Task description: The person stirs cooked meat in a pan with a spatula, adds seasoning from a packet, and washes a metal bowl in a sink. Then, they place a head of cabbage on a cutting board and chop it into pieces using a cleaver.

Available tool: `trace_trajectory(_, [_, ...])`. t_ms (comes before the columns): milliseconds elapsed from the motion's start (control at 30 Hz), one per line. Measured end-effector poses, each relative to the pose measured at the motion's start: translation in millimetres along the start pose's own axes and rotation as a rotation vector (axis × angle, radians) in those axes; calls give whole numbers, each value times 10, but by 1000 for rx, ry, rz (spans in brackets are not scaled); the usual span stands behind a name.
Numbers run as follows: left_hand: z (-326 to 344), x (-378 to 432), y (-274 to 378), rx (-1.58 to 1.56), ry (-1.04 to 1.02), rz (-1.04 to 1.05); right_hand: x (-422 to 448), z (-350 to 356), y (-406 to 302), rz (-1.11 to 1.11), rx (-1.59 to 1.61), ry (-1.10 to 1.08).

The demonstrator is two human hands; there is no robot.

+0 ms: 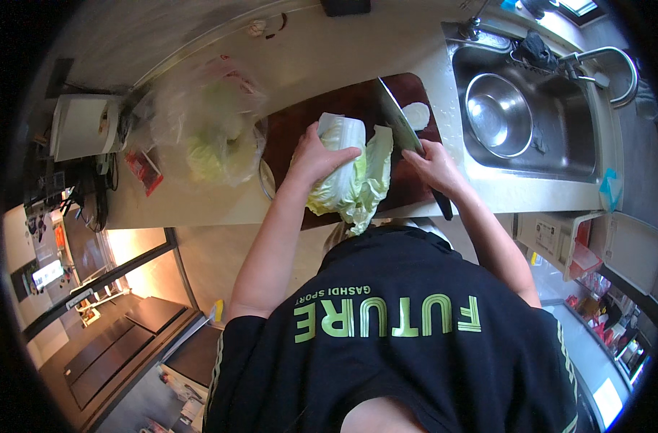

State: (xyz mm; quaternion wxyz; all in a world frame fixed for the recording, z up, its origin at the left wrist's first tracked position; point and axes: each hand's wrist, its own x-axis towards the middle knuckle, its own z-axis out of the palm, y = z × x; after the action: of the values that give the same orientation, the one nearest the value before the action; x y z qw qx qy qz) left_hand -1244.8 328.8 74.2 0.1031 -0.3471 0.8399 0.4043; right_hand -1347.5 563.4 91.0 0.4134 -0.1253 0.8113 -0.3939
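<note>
A napa cabbage (341, 142) lies on the dark brown cutting board (285, 135), its pale stem end away from me. My left hand (324, 157) grips it from the left, with the thumb across the top. A loose cabbage leaf (379, 157) sits against its right side and droops over the board's near edge. My right hand (433, 166) holds a broad-bladed kitchen knife (399, 116) where blade meets handle. The blade points away from me, apart from the cabbage. Beyond the knife, a round white cut piece (416, 116) rests near the board's right edge.
Left of the board is a clear plastic bag (221, 124) with more cabbage inside. A small red packet (144, 172) lies farther left. The steel sink (567, 130) at right contains a metal bowl (498, 116). A garlic bulb (256, 27) is at the back of the counter (329, 43).
</note>
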Motion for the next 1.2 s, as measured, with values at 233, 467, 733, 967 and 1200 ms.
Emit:
trace_trajectory(233, [-182, 136, -344, -769, -194, -91, 161, 40, -28, -42, -15, 87])
trace_trajectory(467, [-345, 166, -536, -1189, -490, -98, 231, 278, 32, -159, -8, 233])
trace_trajectory(733, [-225, 133, -515, -995, -269, -80, 297, 439, -123, -180, 309, 247])
trace_trajectory(967, [-126, 92, -447, -803, -120, -65, 539, -143, -1166, -581, -262, 627])
trace_trajectory(1200, [-24, 66, -379, -550, -43, 62, 575, -356, -1208, -690, -348, 671])
